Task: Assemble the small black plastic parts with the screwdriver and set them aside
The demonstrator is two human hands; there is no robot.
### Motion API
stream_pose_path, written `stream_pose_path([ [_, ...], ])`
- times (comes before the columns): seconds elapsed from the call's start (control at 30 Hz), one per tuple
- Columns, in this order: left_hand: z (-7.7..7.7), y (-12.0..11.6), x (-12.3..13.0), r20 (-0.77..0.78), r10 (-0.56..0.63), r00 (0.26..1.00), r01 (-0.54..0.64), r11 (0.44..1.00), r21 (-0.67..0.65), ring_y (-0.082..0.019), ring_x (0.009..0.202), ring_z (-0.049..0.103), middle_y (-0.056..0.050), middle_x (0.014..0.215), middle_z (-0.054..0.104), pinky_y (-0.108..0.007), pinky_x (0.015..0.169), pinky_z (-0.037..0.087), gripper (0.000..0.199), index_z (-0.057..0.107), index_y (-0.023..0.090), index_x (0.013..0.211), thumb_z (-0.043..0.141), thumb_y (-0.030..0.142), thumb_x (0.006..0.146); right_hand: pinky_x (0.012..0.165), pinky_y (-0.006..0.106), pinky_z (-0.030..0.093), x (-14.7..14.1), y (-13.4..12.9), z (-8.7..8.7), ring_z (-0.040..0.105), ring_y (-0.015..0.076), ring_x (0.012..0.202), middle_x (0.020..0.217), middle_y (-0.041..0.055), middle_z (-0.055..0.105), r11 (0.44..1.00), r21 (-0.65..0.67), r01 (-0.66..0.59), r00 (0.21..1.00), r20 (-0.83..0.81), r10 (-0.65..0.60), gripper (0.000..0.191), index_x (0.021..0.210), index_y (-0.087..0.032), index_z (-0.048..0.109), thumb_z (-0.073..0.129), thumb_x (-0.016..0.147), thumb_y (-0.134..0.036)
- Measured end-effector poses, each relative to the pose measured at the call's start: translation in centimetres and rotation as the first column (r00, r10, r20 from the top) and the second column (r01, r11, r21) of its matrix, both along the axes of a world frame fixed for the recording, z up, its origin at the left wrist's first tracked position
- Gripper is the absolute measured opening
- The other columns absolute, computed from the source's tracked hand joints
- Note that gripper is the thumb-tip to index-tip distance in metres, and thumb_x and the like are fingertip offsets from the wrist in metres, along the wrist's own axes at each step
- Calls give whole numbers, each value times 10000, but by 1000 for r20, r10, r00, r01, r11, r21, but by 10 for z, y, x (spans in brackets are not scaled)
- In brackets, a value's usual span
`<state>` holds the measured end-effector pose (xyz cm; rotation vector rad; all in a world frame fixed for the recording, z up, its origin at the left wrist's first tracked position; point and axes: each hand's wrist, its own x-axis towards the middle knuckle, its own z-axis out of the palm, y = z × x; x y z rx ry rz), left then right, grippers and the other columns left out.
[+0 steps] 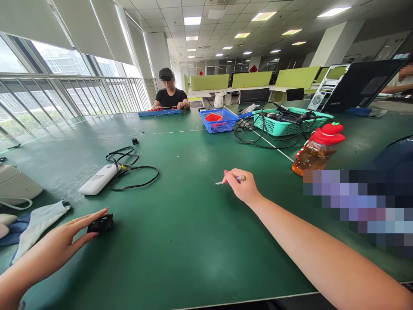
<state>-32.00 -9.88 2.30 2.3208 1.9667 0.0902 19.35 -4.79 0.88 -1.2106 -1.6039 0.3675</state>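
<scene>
At the lower left, my left hand (66,239) reaches over a small black box-shaped object (102,224), its thumb at the near side and its straight fingers along the far side. The box appears to rest on the green table (155,254). Near the middle, my right hand (241,187) is closed around a slim pen-like tool (240,178). The tool's thin silvery tip points left, just above or touching the tabletop; I cannot tell which. Its rear end is brownish, and my fingers cover the middle.
A white power bank (99,179) with a black cable lies left. Gloves (41,224) are beside my left arm. Farther back are a blue basket (222,125), a green basket (277,127) with cables, and a red-lidded bottle (314,157). A person (171,97) sits opposite.
</scene>
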Motion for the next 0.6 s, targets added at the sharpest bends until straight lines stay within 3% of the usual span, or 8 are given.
stream_pose_path([
  [0.2,12,-6,21,14,62,998,-61,998,-23,-249,1141,648,107,1285,666,-380,1016,487,579,533,414,1350,446,617,815,584,280,422,0,1,-1,561,150,586,552,13,577,1000,-17,1,1000,-7,-1,486,544,-217,661,495,917,-480],
  [0.37,27,-5,50,25,69,997,-67,996,-56,-234,1047,680,115,1156,728,-376,982,505,437,634,421,1209,467,554,828,567,278,412,1,1,0,545,148,581,562,14,566,1000,-9,-28,1000,-10,28,456,566,-216,662,502,916,-461],
  [0.5,44,5,112,95,-174,980,176,984,-15,-218,1132,629,46,1238,691,-361,1020,469,411,613,354,1244,495,495,876,553,274,423,1,3,-3,532,136,578,662,24,599,992,59,-110,994,16,109,367,684,-211,701,548,900,-465],
  [0.6,54,20,180,101,-420,902,419,907,27,-222,1132,616,-18,1228,687,-365,1027,452,382,617,305,1244,512,426,898,621,292,468,0,4,-3,571,148,653,749,43,624,980,138,-147,984,118,131,366,765,-213,731,506,935,-446],
])
